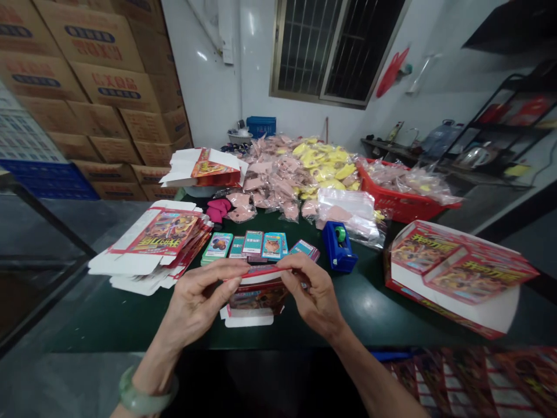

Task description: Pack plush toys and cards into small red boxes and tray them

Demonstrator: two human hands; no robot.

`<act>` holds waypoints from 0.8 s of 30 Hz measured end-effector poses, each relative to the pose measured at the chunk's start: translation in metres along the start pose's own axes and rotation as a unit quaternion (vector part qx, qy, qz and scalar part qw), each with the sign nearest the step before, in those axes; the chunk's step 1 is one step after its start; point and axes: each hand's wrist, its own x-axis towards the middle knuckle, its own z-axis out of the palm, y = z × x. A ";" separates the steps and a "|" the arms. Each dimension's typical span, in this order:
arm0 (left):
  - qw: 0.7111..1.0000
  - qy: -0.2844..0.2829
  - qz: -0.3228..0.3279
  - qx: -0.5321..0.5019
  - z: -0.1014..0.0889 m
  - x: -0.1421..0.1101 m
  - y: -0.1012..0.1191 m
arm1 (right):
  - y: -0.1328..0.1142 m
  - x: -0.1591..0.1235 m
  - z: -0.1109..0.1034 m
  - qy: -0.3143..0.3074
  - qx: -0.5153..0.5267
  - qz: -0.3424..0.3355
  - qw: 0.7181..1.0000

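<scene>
The person's left hand [198, 296] and right hand [313, 290] are up in front of the body, over a dark green table [374, 316]. Between them is a flat red and white cardboard box [259, 296] with a bright picture on it. Its long side runs from left to right, across the person. The fingers of each hand are close together and press on the red top edge, one hand at each end. The right hand sits a bit higher on the box, and the left thumb is near the front. A white flap hangs down low, but it is hard to tell if it touches the table. A row of small teal paper card packs [252, 245] lies just past the hands, and a blue tape holder [339, 248] stands to the right.
</scene>
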 end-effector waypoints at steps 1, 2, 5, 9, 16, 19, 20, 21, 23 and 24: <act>1.000 -0.003 0.012 0.010 -0.001 -0.002 -0.001 | 0.001 -0.001 0.002 0.008 0.000 -0.013 1.000; 0.999 -0.005 0.028 0.023 -0.001 -0.004 -0.002 | 0.002 -0.002 0.003 0.014 -0.001 -0.026 1.000; 0.995 0.002 0.079 0.063 -0.001 -0.014 -0.005 | 0.008 -0.007 0.009 0.044 -0.016 -0.067 0.997; 0.987 0.001 0.136 0.086 0.009 -0.027 -0.010 | 0.016 -0.017 0.022 0.090 -0.039 -0.127 0.987; 0.975 0.141 0.132 0.109 0.037 -0.027 -0.027 | 0.039 -0.024 0.001 0.132 -0.109 -0.035 0.985; 0.977 0.173 0.069 0.102 0.043 -0.030 -0.032 | 0.065 -0.017 -0.052 0.294 -0.244 0.173 0.908; 0.976 0.190 0.045 0.096 0.045 -0.032 -0.034 | 0.074 -0.015 -0.070 0.305 -0.304 0.238 0.871; 0.975 0.203 0.023 0.092 0.046 -0.034 -0.036 | 0.083 -0.012 -0.087 0.302 -0.331 0.276 0.850; 0.972 0.217 0.000 0.089 0.048 -0.037 -0.039 | 0.098 -0.006 -0.111 0.265 -0.354 0.326 0.835; 0.972 0.215 -0.003 0.090 0.048 -0.038 -0.040 | 0.103 -0.003 -0.119 0.245 -0.348 0.341 0.838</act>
